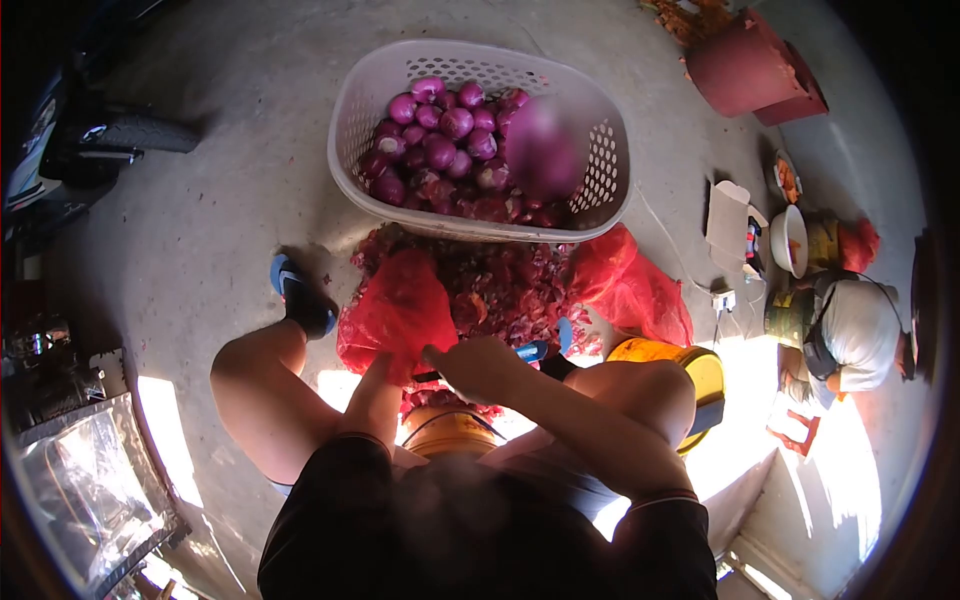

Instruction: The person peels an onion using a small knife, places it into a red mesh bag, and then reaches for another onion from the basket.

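Observation:
A red mesh bag [400, 305] hangs between my knees, over a heap of reddish-purple onion skins [500, 290]. My left hand [392, 362] is at the bag's lower end, its fingers hidden by the red mesh. Close beside it, my right hand [472, 368] is closed around something dark that I cannot make out; a dark tip shows at its left side. Beyond the skins stands a pale perforated basket [345, 150] holding many peeled purple onions [440, 152]. A blurred spot covers the basket's right part.
Another red mesh bag [645, 300] lies right of the skins, beside a yellow container [710, 385]. An orange bucket [450, 435] sits between my legs. At the right are a seated person [860, 330], a white bowl [788, 242], a cardboard box [727, 215] and cables. A wheel [145, 132] is upper left.

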{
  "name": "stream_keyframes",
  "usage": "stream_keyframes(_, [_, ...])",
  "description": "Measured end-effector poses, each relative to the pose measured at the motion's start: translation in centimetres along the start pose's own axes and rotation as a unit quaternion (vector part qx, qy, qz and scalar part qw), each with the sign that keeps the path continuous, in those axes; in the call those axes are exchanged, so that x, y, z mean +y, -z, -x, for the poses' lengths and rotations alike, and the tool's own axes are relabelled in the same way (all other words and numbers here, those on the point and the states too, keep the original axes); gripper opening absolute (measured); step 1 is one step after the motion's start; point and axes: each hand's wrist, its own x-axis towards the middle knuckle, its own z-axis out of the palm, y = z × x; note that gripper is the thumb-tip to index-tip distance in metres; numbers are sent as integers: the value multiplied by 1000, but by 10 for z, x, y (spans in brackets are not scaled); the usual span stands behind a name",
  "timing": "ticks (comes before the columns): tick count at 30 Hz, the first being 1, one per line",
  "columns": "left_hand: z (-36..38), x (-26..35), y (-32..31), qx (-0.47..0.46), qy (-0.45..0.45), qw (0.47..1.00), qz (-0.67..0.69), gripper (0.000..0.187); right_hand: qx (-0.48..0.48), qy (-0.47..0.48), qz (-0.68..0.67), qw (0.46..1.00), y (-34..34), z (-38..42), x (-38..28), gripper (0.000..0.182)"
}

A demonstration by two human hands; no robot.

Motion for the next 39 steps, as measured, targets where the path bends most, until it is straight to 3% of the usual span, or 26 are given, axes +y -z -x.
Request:
stream_keyframes(9, [-14,-3,28,-31,-6,1000,1,43,102,-56,74,990,-11,-7,22,23])
stream_keyframes(16, [-16,-13,106,-150,-37,988,15,45,147,-109,89,979,-9,-18,36,32])
stream_keyframes(23, [20,-6,169,-268,-93,959,-6,46,186,-147,64,969,-9,-17,50,22])
stream_keyframes(30, [85,39,252,-332,-183,925,-31,48,167,-167,31,971,-3,-15,54,22])
stream_keyframes(33, [118,42,301,-322,-192,925,58,49,152,-162,16,975,-7,-17,50,24])
stream_keyframes(35, [131,33,336,-267,-180,929,181,59,136,-164,8,977,-11,-17,46,25])
stream_keyframes(38, [140,43,356,-112,-251,874,400,51,48,-115,-25,992,6,-10,32,31])
stream_keyframes(39, [137,46,350,-115,-244,848,456,52,49,-112,-69,990,8,-9,31,35])
